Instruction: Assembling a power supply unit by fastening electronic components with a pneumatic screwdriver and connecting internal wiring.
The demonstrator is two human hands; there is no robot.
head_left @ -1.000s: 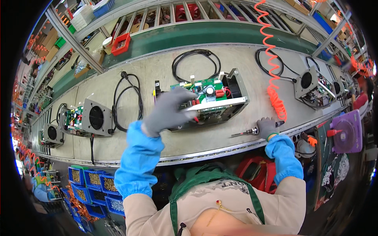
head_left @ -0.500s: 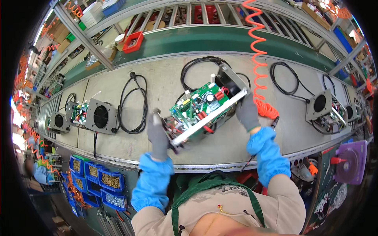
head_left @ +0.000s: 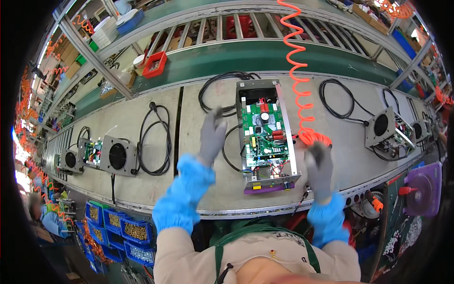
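Note:
An open metal chassis with a green circuit board [head_left: 265, 135] stands lengthwise on the bench in front of me, its purple-edged panel toward me. My left hand [head_left: 213, 137], in a grey glove, hovers to its left with fingers spread and nothing in them. On its right side, my right hand [head_left: 320, 170], also gloved, is over the lower end of a coiled orange air hose [head_left: 312, 138]. The hand hides the hose's black end, and its blurred fingers do not show whether they grip it. A thin tool [head_left: 305, 193] with a silver part lies by the right wrist.
Further chassis units with round black fans [head_left: 117, 156] [head_left: 380, 125] stand left and right on the bench. Black power cables [head_left: 156, 142] lie coiled beside them. Blue bins of screws [head_left: 135, 232] sit low at left. A red tray [head_left: 155, 65] rests beyond, beside the green conveyor [head_left: 213, 57].
The chassis, tilted between both hands before, now sits flat and turned lengthwise on the bench. Both hands have let go; the left moved up and away, the right down to the hose end.

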